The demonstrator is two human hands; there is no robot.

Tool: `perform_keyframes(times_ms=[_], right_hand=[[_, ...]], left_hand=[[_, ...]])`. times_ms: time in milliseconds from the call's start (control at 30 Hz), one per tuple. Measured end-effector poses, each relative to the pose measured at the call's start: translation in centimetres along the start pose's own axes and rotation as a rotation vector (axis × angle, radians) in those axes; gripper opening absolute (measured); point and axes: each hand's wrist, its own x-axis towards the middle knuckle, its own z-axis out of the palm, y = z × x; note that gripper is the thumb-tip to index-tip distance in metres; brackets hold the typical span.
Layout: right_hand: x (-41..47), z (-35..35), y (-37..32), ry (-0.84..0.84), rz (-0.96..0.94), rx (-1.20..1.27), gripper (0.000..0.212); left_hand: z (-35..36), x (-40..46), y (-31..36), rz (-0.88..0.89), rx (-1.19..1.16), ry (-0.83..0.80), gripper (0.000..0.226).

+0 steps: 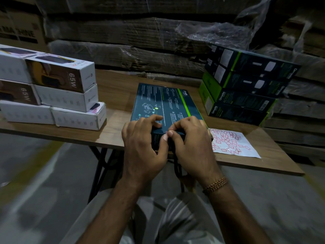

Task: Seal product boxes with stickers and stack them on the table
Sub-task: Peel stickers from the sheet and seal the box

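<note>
Both hands curled over the near edge of the dark box (165, 104) lying flat on the table (114, 88): the left hand (142, 145) gripped it, and the right hand (191, 143) pinched what seemed a sticker (166, 132). Pressed askew, it could crease or miss the flap seam, which the fingers hid. Beyond lay the sticker sheet (233, 143), then the stacked boxes (246, 85).

The scene is dim, with soft light falling from above onto the hands and the near edge of the table (112, 136). The background cartons (140, 32) sink into gloom. The wide lens bends straight lines toward the corners, and the floor (35, 173) at the sides smears with blur.
</note>
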Motion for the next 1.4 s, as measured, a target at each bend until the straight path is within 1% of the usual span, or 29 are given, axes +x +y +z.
perform_keyframes(times_ms=[267, 800, 1200, 1400], right_hand=[[0.04, 0.3, -0.06, 0.001, 0.005, -0.019, 0.002], [0.02, 0.53, -0.17, 0.016, 0.008, -0.018, 0.003], [0.08, 0.77, -0.05, 0.034, 0.014, -0.022, 0.004], [0.15, 0.98, -0.29, 0.049, 0.037, -0.011, 0.006]], left_hand=[[-0.05, 0.08, 0.13, -0.01, 0.008, -0.003, 0.045], [0.09, 0.13, 0.27, -0.014, -0.002, 0.012, 0.038], [0.06, 0.07, 0.23, -0.013, 0.023, -0.005, 0.046], [0.19, -0.05, -0.16, 0.008, 0.029, -0.006, 0.045]])
